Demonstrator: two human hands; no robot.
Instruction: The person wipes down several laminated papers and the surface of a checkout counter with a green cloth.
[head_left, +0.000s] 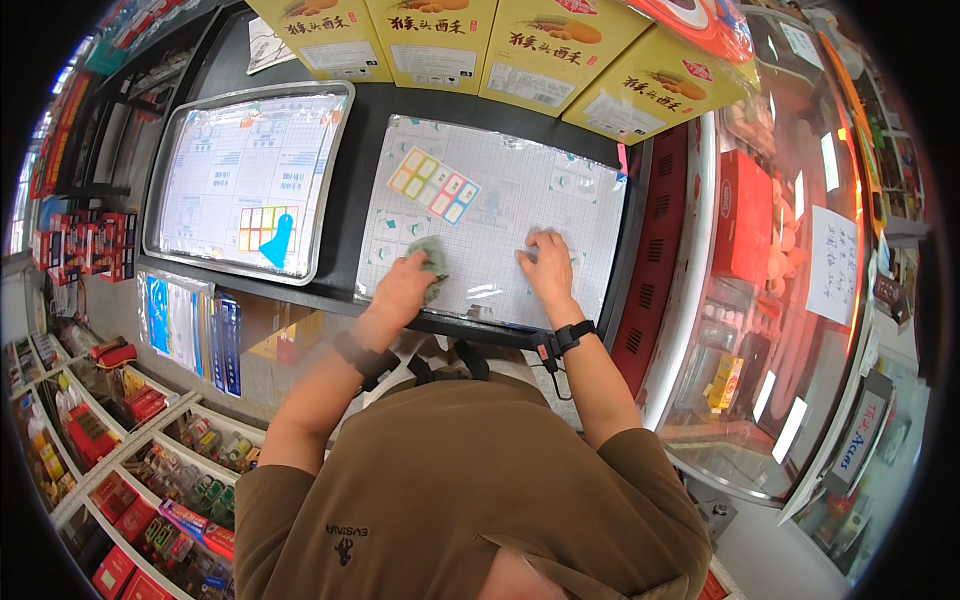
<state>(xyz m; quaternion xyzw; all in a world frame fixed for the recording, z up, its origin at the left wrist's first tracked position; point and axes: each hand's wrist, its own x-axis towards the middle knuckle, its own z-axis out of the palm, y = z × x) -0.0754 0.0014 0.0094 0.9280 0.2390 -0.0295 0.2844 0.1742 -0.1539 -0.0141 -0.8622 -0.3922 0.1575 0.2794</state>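
On the black counter before me lies a glossy white sheet (480, 262) with a printed grid and small green pictures. My left hand (403, 285) grips a grey-green cloth (429, 270) and presses it on the sheet's near left part. My right hand (547, 262) holds nothing; its fingers, a little apart, rest on the sheet's right part. A card of coloured blank-framed labels (433, 185) lies slanted on the sheet, beyond the cloth. Black straps with small devices are around both wrists.
A silver-rimmed tray (321, 225) with a shiny printed sheet and a blue flat piece (278, 241) is at left. Yellow cartons (566, 52) line the back. At right stands a lit glass display case (780, 420). Shelves of packaged goods (180, 480) are at lower left.
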